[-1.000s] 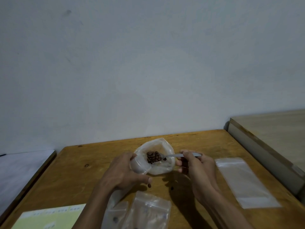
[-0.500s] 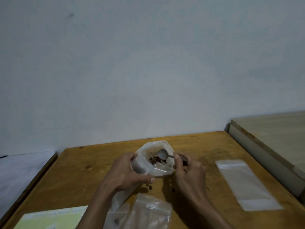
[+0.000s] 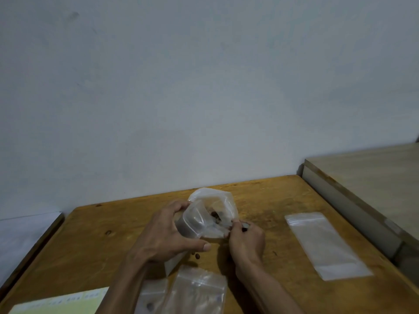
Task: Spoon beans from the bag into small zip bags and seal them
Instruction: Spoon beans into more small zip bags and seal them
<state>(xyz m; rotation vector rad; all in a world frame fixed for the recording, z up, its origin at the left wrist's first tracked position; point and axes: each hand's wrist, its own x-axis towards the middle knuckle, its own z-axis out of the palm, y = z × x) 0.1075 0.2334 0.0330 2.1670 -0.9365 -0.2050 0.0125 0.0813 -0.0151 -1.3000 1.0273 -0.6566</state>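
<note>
The person stands over a wooden table [image 3: 95, 241] set against a plain pale wall [image 3: 204, 87]. The left hand [image 3: 167, 234] has its fingers [image 3: 181, 203] curled round a small clear zip bag [image 3: 192, 223], thumb underneath, holding its mouth open and raised off the table. Right behind that, touching it, is the larger bag of beans [image 3: 217, 200], its top gaping, with a few dark beans [image 3: 215, 215] showing inside. The right hand [image 3: 246, 240] has its fingers pinched tight round the handle of a spoon [image 3: 244, 226], only a short grey bit of which shows by the knuckles; I cannot tell where the bowl of the spoon sits. 2 loose beans [image 3: 197, 256] lie on the table just below the left thumb. Near the front edge lie 2 more small zip bags [image 3: 199, 291], overlapping, the left one showing a dark speck inside. Well off to the right a flat empty zip bag [image 3: 326, 244] lies alone. A yellowish sheet of paper [image 3: 59, 302] sits at the front left corner, and a paler second surface [image 3: 374, 177] butts up against the table's right side.
</note>
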